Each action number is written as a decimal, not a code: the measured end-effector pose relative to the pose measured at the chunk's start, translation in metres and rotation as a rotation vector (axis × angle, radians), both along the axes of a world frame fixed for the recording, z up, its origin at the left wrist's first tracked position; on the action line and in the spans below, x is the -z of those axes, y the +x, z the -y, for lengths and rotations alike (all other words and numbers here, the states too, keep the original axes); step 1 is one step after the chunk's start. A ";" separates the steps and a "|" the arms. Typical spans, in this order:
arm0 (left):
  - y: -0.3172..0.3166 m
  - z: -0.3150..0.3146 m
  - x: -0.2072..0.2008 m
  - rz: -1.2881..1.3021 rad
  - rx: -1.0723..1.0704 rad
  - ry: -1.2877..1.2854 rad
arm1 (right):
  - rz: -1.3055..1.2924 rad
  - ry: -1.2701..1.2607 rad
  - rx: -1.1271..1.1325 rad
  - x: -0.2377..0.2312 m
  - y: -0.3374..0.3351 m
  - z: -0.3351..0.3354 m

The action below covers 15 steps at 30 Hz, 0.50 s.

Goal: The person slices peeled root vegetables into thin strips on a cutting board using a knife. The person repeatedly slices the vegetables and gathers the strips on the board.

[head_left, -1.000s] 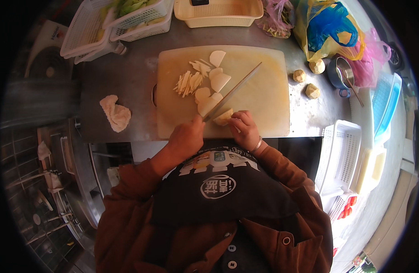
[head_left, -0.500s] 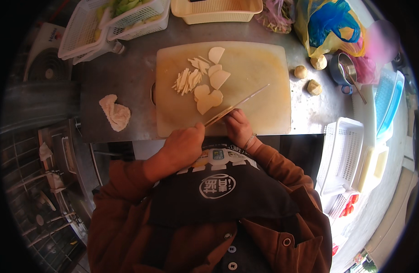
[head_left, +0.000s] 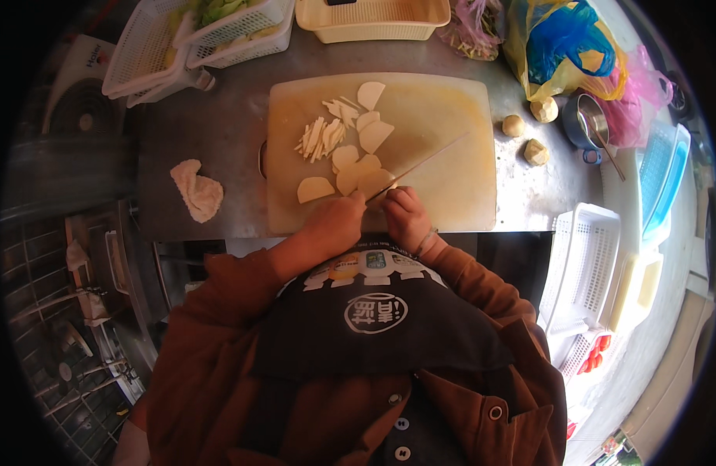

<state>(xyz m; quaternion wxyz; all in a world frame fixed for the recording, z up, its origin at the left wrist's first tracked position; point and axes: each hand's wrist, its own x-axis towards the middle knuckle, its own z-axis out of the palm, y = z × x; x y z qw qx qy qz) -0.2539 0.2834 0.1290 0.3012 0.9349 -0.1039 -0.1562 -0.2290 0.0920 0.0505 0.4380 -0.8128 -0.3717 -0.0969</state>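
My left hand [head_left: 334,221] is closed round the handle of a kitchen knife [head_left: 428,161]. The blade slants up to the right over a pale cutting board [head_left: 451,186]. Close to the blade, my right hand [head_left: 407,217] has its fingers curled down on a piece of potato, mostly hidden under them. Thin half-round potato slices [head_left: 347,180] overlap just left of the blade, and one lone slice [head_left: 316,189] lies farther left. Cut potato strips [head_left: 320,140] form a small pile, with larger slices [head_left: 375,136] beside it.
Right of the board sit peeled potatoes [head_left: 536,152] and a small metal pot [head_left: 587,120]. Plastic bags [head_left: 564,46] are at the back right. White baskets [head_left: 144,58] and a cream tray [head_left: 373,31] stand along the back. A crumpled cloth [head_left: 196,191] lies at the left.
My left hand has moved right and slightly up with the knife. A lone slice now lies at the board's left, and another slice shows beside the blade. My right hand has hardly moved.
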 end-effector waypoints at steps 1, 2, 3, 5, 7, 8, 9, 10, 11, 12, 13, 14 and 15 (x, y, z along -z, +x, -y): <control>-0.001 -0.001 -0.009 -0.016 0.005 0.003 | -0.005 0.000 0.000 0.000 0.000 0.000; -0.003 -0.003 -0.018 -0.025 0.017 0.021 | -0.010 0.001 0.000 -0.001 -0.001 0.000; -0.006 -0.005 -0.027 -0.039 0.027 0.039 | -0.015 0.002 -0.001 -0.001 -0.001 0.000; -0.008 -0.010 -0.039 -0.066 0.047 0.059 | 0.001 0.010 0.018 -0.002 -0.001 -0.002; -0.009 -0.013 -0.041 -0.078 0.065 0.061 | 0.017 0.021 0.027 -0.003 -0.001 -0.003; -0.008 -0.013 -0.038 -0.066 0.066 0.046 | 0.023 0.028 0.025 -0.004 -0.001 -0.004; -0.006 -0.010 -0.032 -0.038 0.064 0.030 | 0.028 0.035 0.024 -0.004 -0.001 -0.004; -0.005 -0.006 -0.024 -0.037 0.059 0.028 | 0.007 0.031 0.022 -0.004 -0.001 -0.003; -0.003 0.000 -0.014 -0.045 0.051 0.055 | -0.013 0.026 0.019 -0.004 -0.001 -0.003; -0.002 0.009 -0.004 -0.077 0.038 0.096 | -0.030 0.021 0.015 -0.004 -0.001 -0.002; 0.000 0.013 0.005 -0.082 0.024 0.129 | -0.023 0.024 0.015 -0.004 -0.001 -0.002; 0.001 0.013 0.012 -0.062 0.023 0.112 | -0.015 0.028 0.015 -0.004 -0.001 -0.001; 0.001 0.013 0.018 -0.020 0.021 0.085 | -0.005 0.040 0.015 -0.004 -0.002 -0.001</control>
